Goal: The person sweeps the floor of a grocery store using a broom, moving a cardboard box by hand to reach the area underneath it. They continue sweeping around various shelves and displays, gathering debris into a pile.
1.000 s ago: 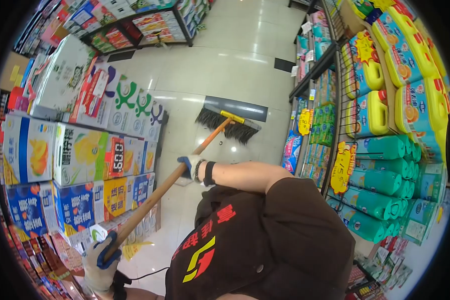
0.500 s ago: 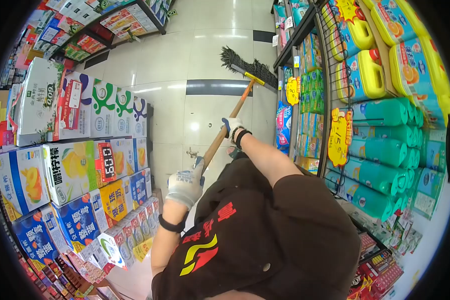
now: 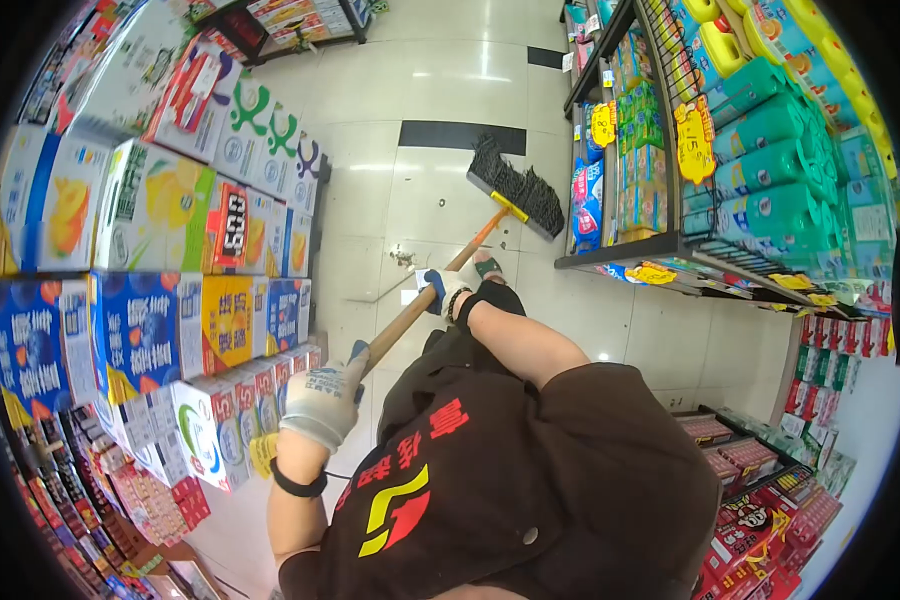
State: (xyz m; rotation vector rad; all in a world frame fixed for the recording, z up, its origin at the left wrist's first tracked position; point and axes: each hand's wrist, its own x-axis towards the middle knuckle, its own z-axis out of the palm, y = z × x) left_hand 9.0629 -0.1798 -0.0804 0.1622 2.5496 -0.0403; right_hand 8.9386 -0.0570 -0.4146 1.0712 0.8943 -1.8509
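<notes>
Both my hands wear whitish work gloves with blue finger areas and grip one mop (image 3: 402, 322) by its wooden handle. My left hand (image 3: 322, 400) is wrapped around the upper end, beside the stacked cartons. Further down the handle, my right hand (image 3: 446, 293) is closed around it, close to my legs. The handle slants away to a yellow clamp and a wide, dark, shaggy mop head (image 3: 520, 190) lying on the tiled floor. Scattered debris (image 3: 402, 257) and a white scrap (image 3: 416, 284) lie on the floor left of the handle.
Stacked drink cartons (image 3: 150, 205) line the left side, close to my left hand. On the right stands a shelf (image 3: 620, 250) with bottles and hanging yellow price tags. Red packages (image 3: 750, 530) sit on a lower rack behind me. A dark floor strip (image 3: 462, 136) crosses the tiles ahead.
The shelves and cartons have shifted in view as I moved. My hands stay on the handle and sit lower and further left. The mop head appears lower, showing more of its top.
</notes>
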